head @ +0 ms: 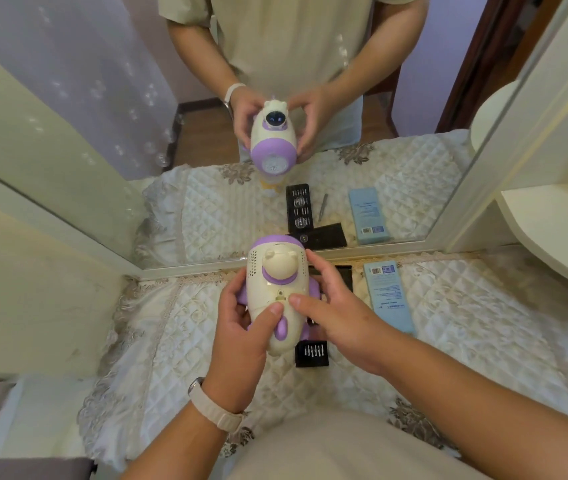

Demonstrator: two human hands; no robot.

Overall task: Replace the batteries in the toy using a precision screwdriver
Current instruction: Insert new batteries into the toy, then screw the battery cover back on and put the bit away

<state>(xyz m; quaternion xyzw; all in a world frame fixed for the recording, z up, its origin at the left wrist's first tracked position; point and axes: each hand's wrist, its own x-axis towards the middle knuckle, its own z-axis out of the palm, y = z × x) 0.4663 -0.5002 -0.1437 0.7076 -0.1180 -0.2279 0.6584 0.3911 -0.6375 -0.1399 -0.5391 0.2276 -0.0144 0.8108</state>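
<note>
Toy (275, 271), held by left grip (241, 327) and right grip (338, 306), half-hides bit tray (312, 355).

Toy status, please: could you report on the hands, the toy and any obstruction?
Left hand and right hand both grip toy, thumbs on its back. Toy held above quilted cover, no tool in hand. Bit tray beneath, blue box beside; nothing blocking.

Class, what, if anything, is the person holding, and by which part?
The cream and purple toy, with both hands: left hand round its left side, right hand round its right side, thumbs on its back.
</note>
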